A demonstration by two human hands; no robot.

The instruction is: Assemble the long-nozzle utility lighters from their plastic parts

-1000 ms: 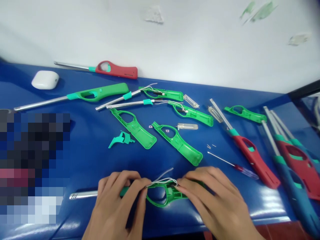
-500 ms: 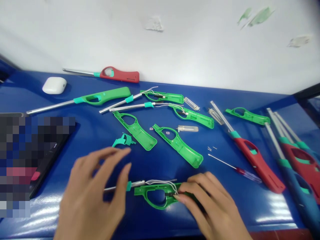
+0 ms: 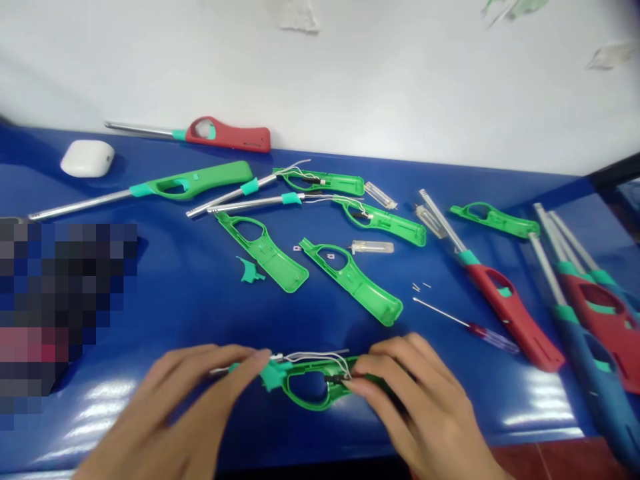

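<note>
My left hand (image 3: 195, 393) pinches a teal trigger piece (image 3: 275, 375) over the left end of a green lighter half-shell (image 3: 311, 405). Part of a metal lighter tube (image 3: 277, 358) shows behind my left fingertips. On the shell's right side, my right hand (image 3: 420, 400) has its thumb and fingers closed round the handle, which it mostly hides. Just left of my right fingertips is a small black part (image 3: 336, 379), joined to thin white wires (image 3: 320, 354). Another teal trigger piece (image 3: 251, 271) lies on the blue table beyond my left hand.
Several opened green half-shells (image 3: 360, 287) and clear fuel tanks (image 3: 373, 247) lie farther back. A screwdriver (image 3: 480, 330) rests beside small screws (image 3: 417, 287) and a red lighter (image 3: 517, 317). More lighters (image 3: 595, 353) are at right, a white case (image 3: 87, 159) at left.
My left hand has come down and nearer with a teal trigger piece, now over the shell's left end. My right hand keeps its hold on the shell. The view has shifted slightly.
</note>
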